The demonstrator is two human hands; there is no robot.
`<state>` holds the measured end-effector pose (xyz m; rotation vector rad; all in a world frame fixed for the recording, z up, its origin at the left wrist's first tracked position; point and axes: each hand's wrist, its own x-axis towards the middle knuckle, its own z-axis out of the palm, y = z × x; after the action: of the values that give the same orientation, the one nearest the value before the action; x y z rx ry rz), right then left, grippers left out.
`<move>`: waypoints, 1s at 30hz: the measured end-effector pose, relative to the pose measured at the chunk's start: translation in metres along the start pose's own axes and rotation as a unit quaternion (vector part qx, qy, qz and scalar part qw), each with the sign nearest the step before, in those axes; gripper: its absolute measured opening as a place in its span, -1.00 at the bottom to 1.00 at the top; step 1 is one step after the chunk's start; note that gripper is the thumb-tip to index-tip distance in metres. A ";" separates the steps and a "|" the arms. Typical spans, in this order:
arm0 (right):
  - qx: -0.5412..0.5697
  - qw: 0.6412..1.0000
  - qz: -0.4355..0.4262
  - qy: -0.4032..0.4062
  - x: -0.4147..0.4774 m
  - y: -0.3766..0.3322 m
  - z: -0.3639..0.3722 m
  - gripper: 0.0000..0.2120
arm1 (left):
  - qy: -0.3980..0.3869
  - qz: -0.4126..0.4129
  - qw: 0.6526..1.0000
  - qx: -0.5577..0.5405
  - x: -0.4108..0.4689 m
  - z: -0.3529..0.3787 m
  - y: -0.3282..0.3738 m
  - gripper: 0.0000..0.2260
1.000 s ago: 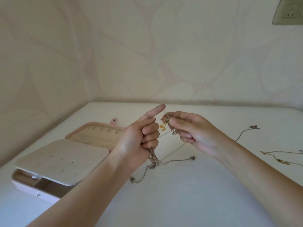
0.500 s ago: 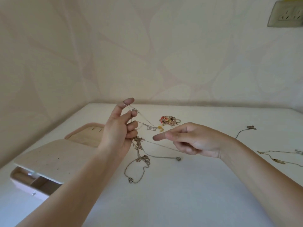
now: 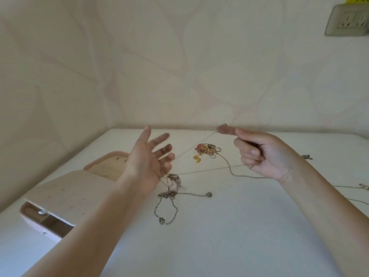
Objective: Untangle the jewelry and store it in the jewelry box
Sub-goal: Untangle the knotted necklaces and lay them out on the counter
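**Taut fine chain (image 3: pixel 209 170) over the table (image 3: pixel 219 240)**

At left, open pale pink jewelry box (image 3: pixel 65 194). Left hand (image 3: pixel 147 158) spread wide, fingers apart; right hand (image 3: pixel 259 152) pinching the chain's end, raised. Under the left hand, knotted silver chains (image 3: pixel 171 188); between both hands, red-and-gold clump (image 3: pixel 207 149).

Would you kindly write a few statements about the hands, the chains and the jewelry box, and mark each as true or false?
1. The left hand has its fingers spread. True.
2. The jewelry box is closed. False: it stands open, with inner compartments showing.
3. A thin chain stretches between the left hand and the right hand. True.
4. The right hand holds the jewelry bundle with the red piece. False: that bundle lies on the table between the hands. The right hand holds only the thin chain.
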<state>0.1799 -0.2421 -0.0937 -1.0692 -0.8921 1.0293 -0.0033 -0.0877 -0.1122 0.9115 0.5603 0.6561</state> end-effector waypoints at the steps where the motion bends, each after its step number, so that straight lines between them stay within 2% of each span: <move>1: 0.012 1.000 -0.003 0.001 -0.004 -0.004 0.000 -0.72 | -0.025 -0.033 0.999 0.007 -0.002 0.003 -0.003 -0.52; 4: 0.014 1.000 -0.004 0.010 -0.011 -0.010 -0.004 -0.67 | -0.071 -0.100 0.992 0.027 -0.002 0.007 -0.011 -0.45; 7: 0.000 1.000 0.010 0.019 -0.018 -0.011 -0.009 -0.63 | -0.090 -0.134 0.984 0.075 -0.004 0.006 -0.014 -0.54; 9: -0.012 0.999 0.016 0.035 -0.024 -0.013 -0.013 -0.61 | -0.074 -0.117 0.979 0.152 -0.004 0.005 -0.018 -0.69; 11: -0.013 0.998 0.020 0.052 -0.033 -0.014 -0.019 -0.59 | -0.032 -0.062 0.964 0.256 -0.003 0.006 -0.025 -0.79; 13: -0.007 0.997 0.025 0.077 -0.044 -0.013 -0.028 -0.57 | 0.004 0.006 0.928 0.371 -0.002 0.007 -0.033 -0.82; 14: -0.005 0.995 0.030 0.093 -0.051 -0.012 -0.032 -0.57 | 0.017 0.048 0.895 0.442 -0.002 0.007 -0.037 -0.82; 17: -0.016 0.991 0.045 0.128 -0.072 -0.007 -0.040 -0.62 | 0.032 0.177 0.745 0.642 -0.008 0.007 -0.046 -0.82; 18: -0.013 0.989 0.048 0.140 -0.079 -0.005 -0.041 -0.63 | 0.028 0.196 0.721 0.664 -0.012 0.008 -0.049 -0.80; 23: 0.095 0.967 0.046 0.232 -0.113 -0.007 -0.055 -0.63 | 0.004 0.208 0.684 0.699 -0.015 0.006 -0.056 -0.76; 26: 0.144 0.955 0.047 0.255 -0.133 -0.009 -0.065 -0.62 | -0.010 0.215 0.655 0.724 -0.014 0.005 -0.062 -0.74; 28: 0.152 0.951 0.056 0.264 -0.141 -0.007 -0.066 -0.63 | -0.023 0.241 0.625 0.742 -0.015 0.004 -0.068 -0.71; 30: 0.134 0.948 0.061 0.284 -0.144 0.000 -0.064 -0.64 | -0.034 0.253 0.623 0.739 -0.017 0.003 -0.070 -0.66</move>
<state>0.1993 -0.3966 -0.1213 -1.1131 -0.2143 0.8446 0.0067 -0.1329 -0.1679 2.7490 0.7434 0.5483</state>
